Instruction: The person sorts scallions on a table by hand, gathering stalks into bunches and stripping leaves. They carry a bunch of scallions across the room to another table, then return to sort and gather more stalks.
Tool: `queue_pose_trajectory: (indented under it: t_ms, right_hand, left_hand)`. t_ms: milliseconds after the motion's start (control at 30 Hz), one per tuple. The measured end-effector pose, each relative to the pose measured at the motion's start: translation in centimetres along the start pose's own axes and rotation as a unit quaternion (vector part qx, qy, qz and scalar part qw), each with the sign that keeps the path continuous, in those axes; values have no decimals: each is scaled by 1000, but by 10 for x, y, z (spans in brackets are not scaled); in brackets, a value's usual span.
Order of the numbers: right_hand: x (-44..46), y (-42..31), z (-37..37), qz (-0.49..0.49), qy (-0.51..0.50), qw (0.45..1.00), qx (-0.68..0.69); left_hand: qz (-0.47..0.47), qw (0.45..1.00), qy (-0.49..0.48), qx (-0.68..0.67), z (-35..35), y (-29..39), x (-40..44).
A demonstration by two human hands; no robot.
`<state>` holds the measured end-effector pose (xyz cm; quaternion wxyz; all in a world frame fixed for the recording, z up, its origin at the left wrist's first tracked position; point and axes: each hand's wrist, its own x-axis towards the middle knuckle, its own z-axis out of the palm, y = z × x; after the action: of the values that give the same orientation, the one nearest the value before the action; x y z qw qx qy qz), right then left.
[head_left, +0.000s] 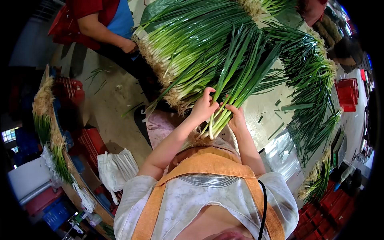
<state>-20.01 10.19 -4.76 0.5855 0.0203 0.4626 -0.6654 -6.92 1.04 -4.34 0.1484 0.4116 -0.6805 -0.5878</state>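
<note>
A person in a pale, marked shirt and an orange apron [212, 165] stands at a bench [265, 109], holding a bunch of green onions [222, 118] just in front of the body. The left hand [205, 105] curls its fingers against the stems on one side; the right hand [237, 119] grips them from the other. The white ends and stringy roots point down toward the apron; the long green leaves fan forward, away from the person.

Just beyond lies a broad heap of green onions [188, 52], roots toward the left. To the right, more onions [306, 84] lie along the bench's edge, near a red crate [347, 95]. Between them are scattered leaf scraps [277, 103] and, closer in, clear plastic [282, 147]. At left, a co-worker in a red top rests a hand [128, 46] near the heap's rooty side.
</note>
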Motion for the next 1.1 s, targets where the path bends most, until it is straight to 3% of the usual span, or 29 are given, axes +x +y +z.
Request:
queue_pose_trajectory:
  t_ms: [67, 167, 300, 467, 733, 833, 933, 1033, 1100]
  right_hand:
    - [3, 2, -5, -5, 2, 1000, -13]
    - [6, 7, -8, -9, 21, 1000, -10]
    - [11, 18, -19, 12, 17, 1000, 13]
    - [6, 20, -17, 46, 21, 998, 43]
    - [8, 24, -14, 66, 6, 996, 57]
    - [6, 23, -12, 69, -10, 996, 53]
    - [2, 21, -8, 75, -25, 996, 49]
    - [4, 21, -7, 79, -22, 994, 67]
    - [6, 23, -5, 77, -12, 993, 88]
  left_hand:
    - [27, 999, -6, -35, 8, -10, 3]
    - [13, 987, -63, 145, 3, 13, 0]
    - [45, 971, -69, 225, 8, 13, 1]
    - [195, 931, 61, 302, 23, 11, 11]
    - [167, 954, 131, 210, 27, 16, 32]
    - [113, 970, 87, 198, 23, 13, 35]
    - [113, 975, 112, 155, 25, 1, 40]
    - [66, 990, 95, -80, 26, 4, 33]
    - [39, 986, 81, -138, 26, -4, 34]
